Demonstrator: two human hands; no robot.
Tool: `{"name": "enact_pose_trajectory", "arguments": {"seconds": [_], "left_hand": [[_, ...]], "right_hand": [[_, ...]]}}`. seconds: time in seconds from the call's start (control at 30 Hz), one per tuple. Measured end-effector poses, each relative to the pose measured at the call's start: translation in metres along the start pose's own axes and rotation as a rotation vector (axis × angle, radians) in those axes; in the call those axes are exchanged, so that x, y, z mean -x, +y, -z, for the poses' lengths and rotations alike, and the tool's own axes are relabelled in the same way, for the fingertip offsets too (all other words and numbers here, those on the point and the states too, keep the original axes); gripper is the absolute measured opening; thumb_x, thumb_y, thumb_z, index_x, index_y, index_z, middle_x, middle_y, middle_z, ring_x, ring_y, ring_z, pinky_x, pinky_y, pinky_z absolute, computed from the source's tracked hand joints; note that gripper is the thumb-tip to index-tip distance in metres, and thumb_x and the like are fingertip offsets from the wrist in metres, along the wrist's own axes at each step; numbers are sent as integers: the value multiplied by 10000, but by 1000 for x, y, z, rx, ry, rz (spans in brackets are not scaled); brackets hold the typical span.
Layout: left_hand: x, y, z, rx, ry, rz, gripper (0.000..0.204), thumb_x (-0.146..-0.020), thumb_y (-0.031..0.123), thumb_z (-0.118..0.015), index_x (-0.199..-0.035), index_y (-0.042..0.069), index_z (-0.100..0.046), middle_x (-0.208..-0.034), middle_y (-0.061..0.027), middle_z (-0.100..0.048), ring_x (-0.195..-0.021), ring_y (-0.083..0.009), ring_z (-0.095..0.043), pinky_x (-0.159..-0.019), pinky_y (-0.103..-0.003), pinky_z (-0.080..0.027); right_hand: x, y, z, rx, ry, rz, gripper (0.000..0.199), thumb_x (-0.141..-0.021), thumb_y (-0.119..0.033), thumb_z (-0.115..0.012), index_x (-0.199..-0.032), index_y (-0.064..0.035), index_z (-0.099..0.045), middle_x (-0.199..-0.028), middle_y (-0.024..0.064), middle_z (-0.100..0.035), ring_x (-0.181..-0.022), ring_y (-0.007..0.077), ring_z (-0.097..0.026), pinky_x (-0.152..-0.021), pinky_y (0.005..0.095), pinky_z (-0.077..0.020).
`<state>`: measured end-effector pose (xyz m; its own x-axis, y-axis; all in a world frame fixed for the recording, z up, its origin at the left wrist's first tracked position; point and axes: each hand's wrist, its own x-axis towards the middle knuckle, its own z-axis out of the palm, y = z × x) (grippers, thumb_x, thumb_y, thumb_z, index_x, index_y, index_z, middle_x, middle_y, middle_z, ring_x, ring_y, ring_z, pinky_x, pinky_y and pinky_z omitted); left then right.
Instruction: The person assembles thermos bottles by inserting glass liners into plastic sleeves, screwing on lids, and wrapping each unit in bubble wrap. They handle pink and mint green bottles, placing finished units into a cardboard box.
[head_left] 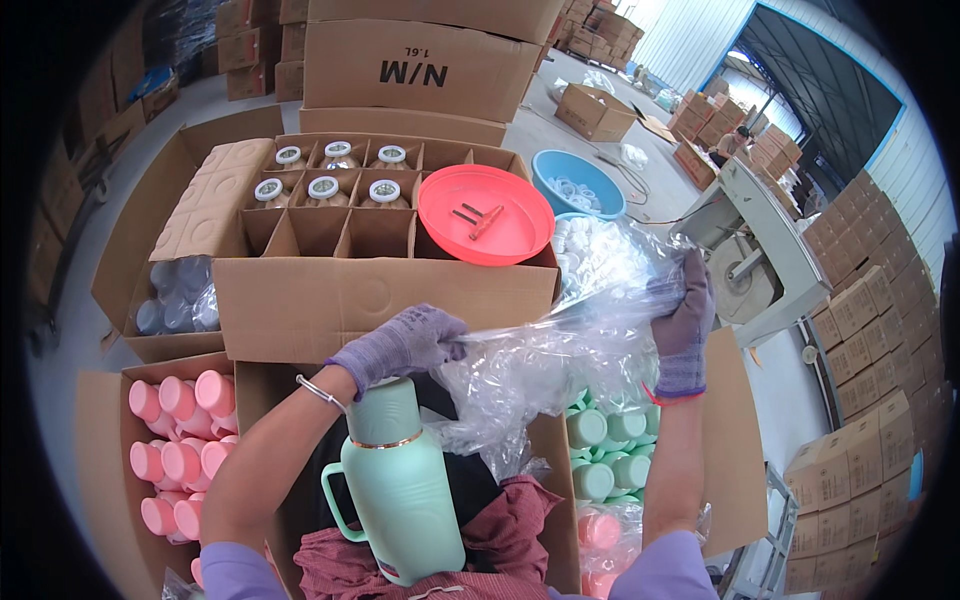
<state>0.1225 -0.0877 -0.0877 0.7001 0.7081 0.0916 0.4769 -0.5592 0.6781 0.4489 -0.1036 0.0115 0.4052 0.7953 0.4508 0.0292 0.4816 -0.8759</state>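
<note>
Jug: mint green, capped, one loop handle; on the person's lap, base on a red cloth.
Jug's long axis: close to upright in the view, leaning; cap end away from the body and a little left, base nearer the body and a little right.
Jug's handle: on the person's left side.
Left hand: purple glove; fingers curled together, pinching the near end of the plastic bag; palm just above the jug's cap, contact not clear.
Right hand: purple glove; fingers closed on the gathered far end of the bag; out to the right, well apart from the jug.
Plastic bag: clear, crumpled, drawn out between both hands; slack part hanging just beside the jug's right shoulder.
Nearer hand: the left, directly beyond the cap; from the right hand, the jug lies left and toward the body.
Divided carton: beyond the left hand, holding white-topped bottles.
Red basin: on the divided carton's right end, small tools inside.
Side stock: pink bottles in a carton at left; green bottles at right.
</note>
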Motion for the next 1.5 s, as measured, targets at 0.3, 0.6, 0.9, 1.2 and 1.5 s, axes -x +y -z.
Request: {"name": "enact_pose_trajectory", "arguments": {"seconds": [0.3,0.6,0.9,1.2,1.5], "left_hand": [[12,-40,-21,-228,-42,7,220,-831,224,-646,-985,80,-709,-965,-195,-700,-943,-369,-665,-845,-458,-501],[9,-95,44,1231,756,5,286,-976,186,-557,-1217,46,-624,-981,-56,-686,-887,-153,-668,-761,-291,-559],[74,-58,98,1428,799,116,448,-1043,394,-431,-1314,60,-555,-1164,-94,-684,-1008,-223,-691,-846,-360,-595],[119,-59,52,1624,756,-329,443,-997,435,-559,-1275,91,-541,-1258,-113,-603,-1182,-271,-612,-1100,-506,-457],[94,-38,24,1379,905,-242,740,-951,397,-635,-1544,117,-292,-1435,-175,-477,-1292,-298,-522,-1134,-488,-401]], "right_hand": [[-62,-46,105,-380,173,-37,405,-1033,-376,-485,-1217,-42,-620,-1158,97,-673,-1028,238,-656,-874,408,-547],[69,120,63,954,-1428,-182,389,-929,-316,-628,-1213,-55,-681,-1171,208,-675,-1103,273,-629,-989,366,-479],[88,64,-162,127,-802,68,849,-822,-338,-809,-1455,44,-392,-1485,206,-406,-1372,300,-412,-1113,434,-366],[105,74,-182,62,-595,-115,650,-895,-335,-733,-1381,3,-465,-1223,125,-573,-1165,203,-549,-987,419,-449],[84,85,-221,963,-451,861,547,-822,-296,-763,-1268,-56,-556,-1151,106,-599,-1053,290,-578,-916,474,-453]]}}
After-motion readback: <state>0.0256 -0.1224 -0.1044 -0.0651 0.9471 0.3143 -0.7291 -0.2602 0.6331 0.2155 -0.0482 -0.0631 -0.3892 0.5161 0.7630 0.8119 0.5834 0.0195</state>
